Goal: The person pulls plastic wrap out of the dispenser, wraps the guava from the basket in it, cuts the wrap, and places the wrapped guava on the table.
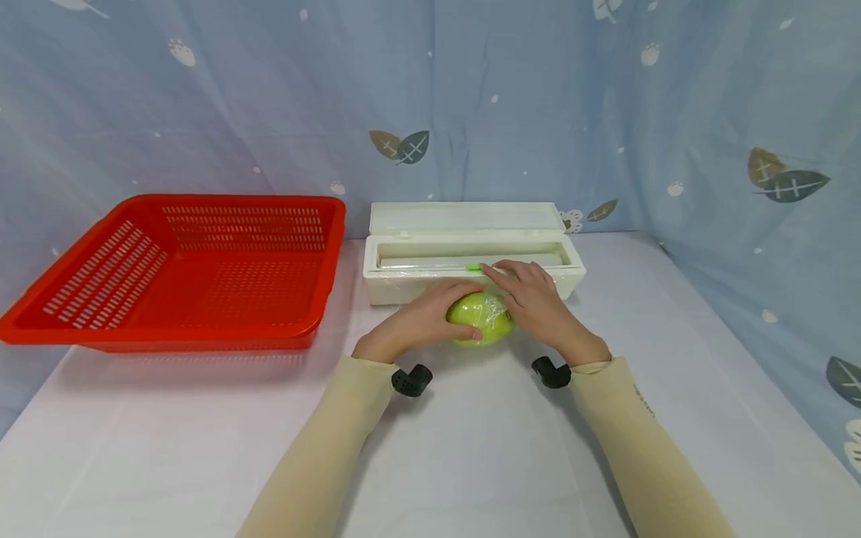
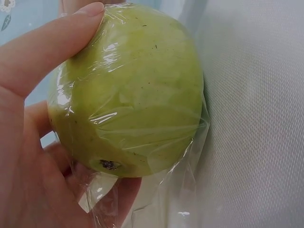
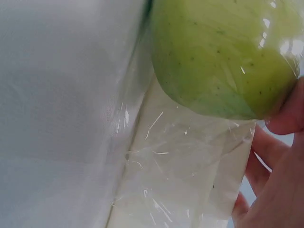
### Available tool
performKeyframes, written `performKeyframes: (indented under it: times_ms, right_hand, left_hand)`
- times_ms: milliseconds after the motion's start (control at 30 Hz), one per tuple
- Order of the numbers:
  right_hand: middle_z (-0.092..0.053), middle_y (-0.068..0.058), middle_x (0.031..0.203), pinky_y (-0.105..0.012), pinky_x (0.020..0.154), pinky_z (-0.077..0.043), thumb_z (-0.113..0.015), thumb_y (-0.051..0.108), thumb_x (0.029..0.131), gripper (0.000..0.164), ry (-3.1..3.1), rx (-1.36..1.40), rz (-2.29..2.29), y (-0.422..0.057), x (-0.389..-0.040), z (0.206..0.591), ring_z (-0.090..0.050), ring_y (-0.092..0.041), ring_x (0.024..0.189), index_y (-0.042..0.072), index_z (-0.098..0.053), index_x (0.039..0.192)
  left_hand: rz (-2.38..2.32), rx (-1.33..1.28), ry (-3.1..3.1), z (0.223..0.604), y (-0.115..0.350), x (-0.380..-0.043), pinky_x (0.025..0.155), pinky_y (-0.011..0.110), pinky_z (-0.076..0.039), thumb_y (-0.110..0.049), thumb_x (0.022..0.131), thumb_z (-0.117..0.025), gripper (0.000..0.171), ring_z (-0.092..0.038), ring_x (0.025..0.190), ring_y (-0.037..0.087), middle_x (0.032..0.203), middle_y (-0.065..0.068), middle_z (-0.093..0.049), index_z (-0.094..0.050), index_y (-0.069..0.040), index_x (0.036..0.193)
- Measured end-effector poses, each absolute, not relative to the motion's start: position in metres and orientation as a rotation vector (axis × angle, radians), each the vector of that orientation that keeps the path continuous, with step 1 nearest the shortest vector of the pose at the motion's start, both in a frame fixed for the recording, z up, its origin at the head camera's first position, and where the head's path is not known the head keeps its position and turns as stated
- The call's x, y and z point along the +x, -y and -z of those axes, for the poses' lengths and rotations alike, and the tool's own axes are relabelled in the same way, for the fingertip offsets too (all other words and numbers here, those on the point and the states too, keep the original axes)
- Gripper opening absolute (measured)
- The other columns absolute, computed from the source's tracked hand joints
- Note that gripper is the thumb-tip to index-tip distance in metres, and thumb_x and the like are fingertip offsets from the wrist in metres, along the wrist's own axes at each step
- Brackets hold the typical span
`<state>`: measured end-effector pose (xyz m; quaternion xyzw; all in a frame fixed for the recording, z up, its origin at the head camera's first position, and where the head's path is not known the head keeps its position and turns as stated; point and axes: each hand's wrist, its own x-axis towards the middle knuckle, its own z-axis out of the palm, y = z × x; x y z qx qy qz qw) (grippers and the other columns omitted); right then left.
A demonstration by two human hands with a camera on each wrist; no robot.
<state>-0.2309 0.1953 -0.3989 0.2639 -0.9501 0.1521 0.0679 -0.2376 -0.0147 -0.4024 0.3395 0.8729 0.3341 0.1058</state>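
Observation:
A round yellow-green fruit point(image 1: 486, 320), wrapped in clear cling film point(image 2: 185, 156), sits on the table in front of a white cling film dispenser point(image 1: 397, 289). My left hand point(image 1: 424, 321) grips the fruit from the left, thumb on the near side and fingers round the far side. My right hand point(image 1: 538, 302) lies at the fruit's right, its fingers reaching over the dispenser's front edge to a small green slider cutter point(image 1: 474, 267). In the right wrist view its thumb point(image 3: 287, 111) touches the wrapped fruit. Film stretches between fruit and dispenser.
The dispenser's lid point(image 1: 464, 217) stands raised at the back, showing a film roll point(image 1: 430, 262) inside. To the left is a red slotted plastic basket point(image 1: 202, 338). A white cloth covers the table point(image 1: 484, 448), and a blue patterned curtain point(image 1: 498, 90) hangs behind.

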Motion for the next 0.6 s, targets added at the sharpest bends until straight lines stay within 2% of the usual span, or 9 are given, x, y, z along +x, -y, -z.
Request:
performKeyframes:
  times_ms: [133,200,300,367,467,600]
  right_hand:
    - [-0.035,-0.011,0.135,-0.049,0.104,-0.009,-0.036,0.006,0.091,0.045,2.831,0.772,-0.524,-0.195,-0.233,0.4,-0.025,-0.03,0.126,0.012,-0.038,0.135]
    - [-0.035,-0.009,0.136,-0.047,0.102,-0.016,-0.035,0.004,0.09,0.044,2.814,0.713,-0.621,-0.194,-0.232,0.4,-0.027,-0.029,0.126,0.011,-0.041,0.133]
    - [-0.038,-0.004,0.135,-0.041,0.089,-0.033,-0.034,0.002,0.088,0.044,2.737,0.598,-0.815,-0.19,-0.227,0.395,-0.041,-0.025,0.114,0.013,-0.048,0.128]
    - [-0.042,0.0,0.131,-0.037,0.079,-0.037,-0.035,0.004,0.088,0.041,2.66,0.555,-0.912,-0.185,-0.223,0.391,-0.046,-0.019,0.104,0.016,-0.052,0.124]
    - [-0.049,0.003,0.122,-0.036,0.08,-0.04,-0.039,0.012,0.092,0.032,2.579,0.583,-0.974,-0.178,-0.217,0.386,-0.049,-0.016,0.1,0.017,-0.057,0.118]
    - [-0.051,0.002,0.117,-0.039,0.089,-0.038,-0.043,0.023,0.094,0.027,2.574,0.662,-0.957,-0.17,-0.212,0.39,-0.046,-0.017,0.111,0.015,-0.059,0.114]
  left_hand:
    - [-0.984,1.011,-2.591,0.402,0.015,-0.24,0.095,0.031,-0.032,-0.041,0.074,-0.069,0.07,-0.032,0.12,0.014,0.134,-0.001,-0.037,-0.038,-0.019,0.134]
    - [-0.979,1.022,-2.593,0.401,0.015,-0.241,0.097,0.032,-0.03,-0.04,0.074,-0.069,0.07,-0.032,0.121,0.014,0.134,0.0,-0.038,-0.039,-0.018,0.133]
    - [-0.969,1.028,-2.589,0.401,0.015,-0.24,0.097,0.032,-0.03,-0.04,0.074,-0.069,0.07,-0.033,0.121,0.014,0.134,0.0,-0.038,-0.039,-0.017,0.133]
    - [-0.977,1.033,-2.584,0.401,0.015,-0.239,0.096,0.031,-0.031,-0.039,0.074,-0.069,0.07,-0.034,0.119,0.014,0.133,0.0,-0.039,-0.039,-0.016,0.133]
    - [-1.002,1.071,-2.586,0.402,0.015,-0.24,0.094,0.029,-0.032,-0.038,0.074,-0.07,0.068,-0.037,0.114,0.011,0.129,-0.002,-0.042,-0.04,-0.017,0.132]
    - [-1.045,1.1,-2.568,0.404,0.013,-0.24,0.089,0.026,-0.035,-0.038,0.074,-0.07,0.067,-0.041,0.107,0.008,0.124,-0.006,-0.044,-0.04,-0.019,0.131]
